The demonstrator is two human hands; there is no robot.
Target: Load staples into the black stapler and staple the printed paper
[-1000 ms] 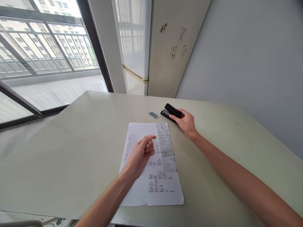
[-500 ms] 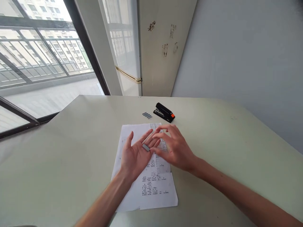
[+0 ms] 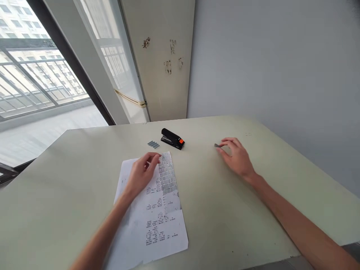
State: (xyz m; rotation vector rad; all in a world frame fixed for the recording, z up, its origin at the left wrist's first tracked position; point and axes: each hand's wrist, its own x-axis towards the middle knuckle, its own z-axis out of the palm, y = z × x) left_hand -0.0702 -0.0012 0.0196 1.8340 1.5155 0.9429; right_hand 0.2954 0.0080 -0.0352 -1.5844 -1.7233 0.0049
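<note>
With right hand, pinching grey staple strip, shifted off other palm to right of stapler; with left hand, turned over, curled above paper, cannot tell if gripping. Now apart from staple row on desk; apparently strip handling, not stapling

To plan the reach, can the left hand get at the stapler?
Likely yes: the left hand is close to the stapler, and the staple strips lie beside the way, not across it.
</note>
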